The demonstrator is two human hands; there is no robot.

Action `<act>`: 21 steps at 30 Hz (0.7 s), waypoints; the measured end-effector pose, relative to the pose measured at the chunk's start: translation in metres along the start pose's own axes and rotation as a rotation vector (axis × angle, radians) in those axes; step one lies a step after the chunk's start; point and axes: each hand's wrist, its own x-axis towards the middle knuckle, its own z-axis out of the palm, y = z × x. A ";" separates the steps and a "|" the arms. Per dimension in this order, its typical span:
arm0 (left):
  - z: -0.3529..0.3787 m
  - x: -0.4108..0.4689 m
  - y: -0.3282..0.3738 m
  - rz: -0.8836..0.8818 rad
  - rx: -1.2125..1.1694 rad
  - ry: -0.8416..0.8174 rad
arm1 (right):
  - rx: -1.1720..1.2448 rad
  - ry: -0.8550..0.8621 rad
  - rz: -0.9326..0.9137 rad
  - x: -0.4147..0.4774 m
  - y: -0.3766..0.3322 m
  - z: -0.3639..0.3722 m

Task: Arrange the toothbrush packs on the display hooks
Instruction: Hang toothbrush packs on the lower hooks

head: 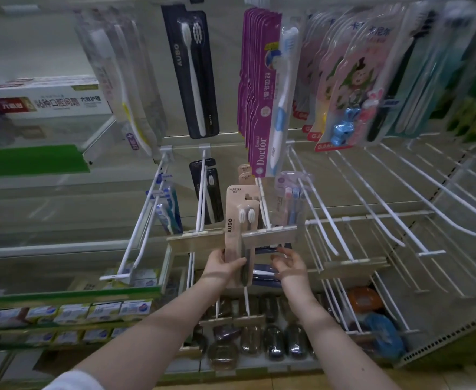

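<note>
My left hand (222, 263) grips the lower part of a beige AUBO toothbrush pack (241, 218), held upright in front of the middle row of white display hooks (262, 204). Its thumb lies across the front of the pack. More beige packs (245, 171) hang behind it on the same hook. My right hand (288, 263) hovers just to the right with fingers spread and relaxed, holding nothing. A dark blue pack (264, 274) shows between and below the hands.
Purple Dental Doctor packs (262, 108), a black AUBO pack (193, 71) and children's packs (349, 88) hang on the upper row. Several bare white hooks (385, 204) stretch to the right. Toothpaste boxes (48, 104) fill shelves at left; soap cases (273, 344) lie below.
</note>
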 end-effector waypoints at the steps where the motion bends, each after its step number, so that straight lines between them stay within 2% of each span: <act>1: 0.002 0.002 0.001 -0.006 0.009 0.003 | 0.003 -0.004 0.000 0.001 0.000 -0.001; 9: 0.007 0.007 0.001 -0.026 0.068 -0.007 | 0.019 -0.034 0.005 0.010 0.004 -0.006; 15: 0.011 0.010 0.008 0.022 0.143 -0.024 | -0.005 -0.033 0.005 0.018 0.002 -0.002; 21: 0.028 0.013 0.024 0.035 0.025 -0.063 | -0.007 -0.069 -0.020 0.025 -0.004 -0.008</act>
